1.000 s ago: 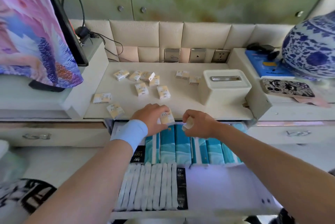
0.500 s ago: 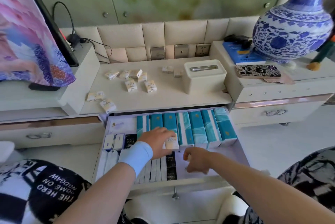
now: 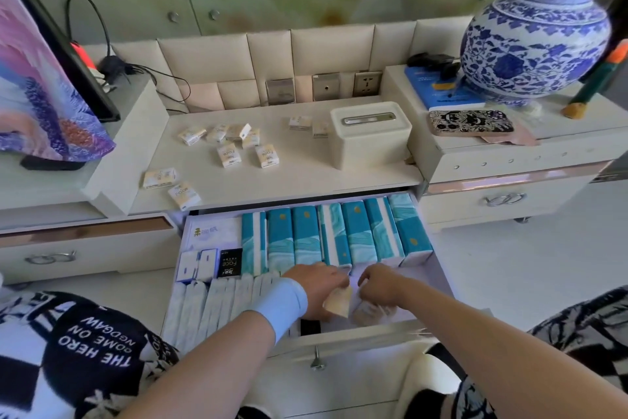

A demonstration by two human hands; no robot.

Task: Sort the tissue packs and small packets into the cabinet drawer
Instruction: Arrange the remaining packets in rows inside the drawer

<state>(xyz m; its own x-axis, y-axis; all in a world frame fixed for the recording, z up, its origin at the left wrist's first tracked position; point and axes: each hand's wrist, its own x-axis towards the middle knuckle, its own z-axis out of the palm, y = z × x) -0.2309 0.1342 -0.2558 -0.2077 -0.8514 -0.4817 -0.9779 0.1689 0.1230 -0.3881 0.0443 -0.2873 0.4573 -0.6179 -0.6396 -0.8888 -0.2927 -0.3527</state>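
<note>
In the open drawer [image 3: 356, 333] the left hand [image 3: 319, 286] pinches a cream packet [image 3: 338, 302], tilted with one corner down. The right hand [image 3: 380, 286] curls its fingers on a second packet [image 3: 368, 312], which is blurred. Both are over the bare front-right floor, just before the teal packs [image 3: 356, 235], which stand with their long axis front to back. The loose packets [image 3: 266, 155] on the table [image 3: 306, 177] read "Face".

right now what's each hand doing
Left hand: pinches a cream packet.
Right hand: fingers curled on a second packet.

The person wears a pale blue wristband [image 3: 282, 303] and black-and-white lettered clothing [image 3: 85, 344].
</note>
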